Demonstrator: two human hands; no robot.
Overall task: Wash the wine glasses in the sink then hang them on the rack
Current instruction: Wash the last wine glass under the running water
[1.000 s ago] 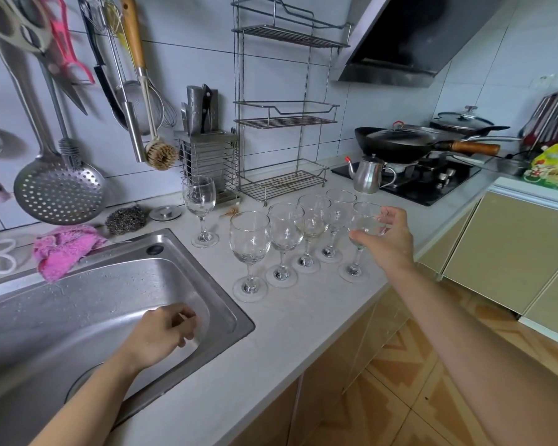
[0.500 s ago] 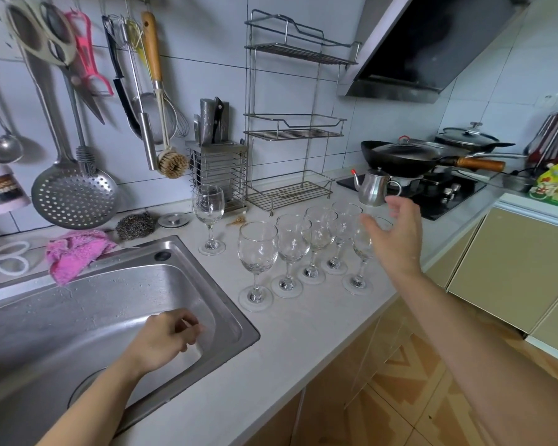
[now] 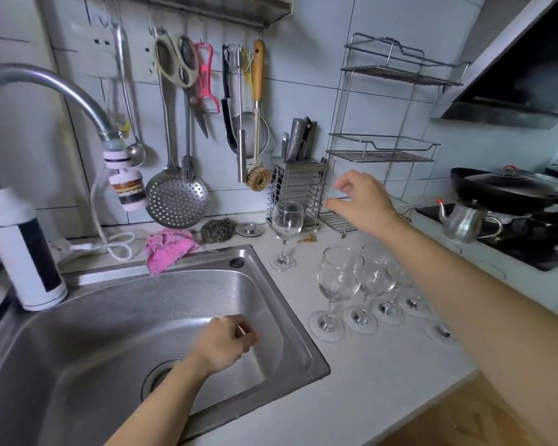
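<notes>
Position of work: six wine glasses stand upright on the counter (image 3: 384,387) to the right of the sink (image 3: 161,294), none yet in the basin. One lone glass (image 3: 287,222) stands apart at the sink's back right corner, just in front of the knife block (image 3: 298,191). The other five form a close row (image 3: 339,278) running back and to the right, partly hidden beneath the right forearm. The right hand (image 3: 358,204) is raised above the counter with fingers loosely bent and thumb apart, holding nothing. The lone glass lies to its left and lower, near but not touched, stem vertical and bowl uppermost. The left hand (image 3: 223,344) is down inside the basin near the right wall, well apart from every glass. Its fingers are curled under, and it appears to hold nothing, though the palm side is hidden. The right hand is therefore the nearer to all glasses, and in my judgement the pick-up falls to it, taken from the side at bowl or stem. Obstructions noted: the knife block directly behind the lone glass, the wire rack (image 3: 397,152) behind the hand, and the row of glasses under the forearm, which a lowered arm could topple. The route to the faucet (image 3: 45,78) crosses only the sink rim, with a pink cloth (image 3: 168,247) and a scourer (image 3: 216,230) lying behind it.
</notes>
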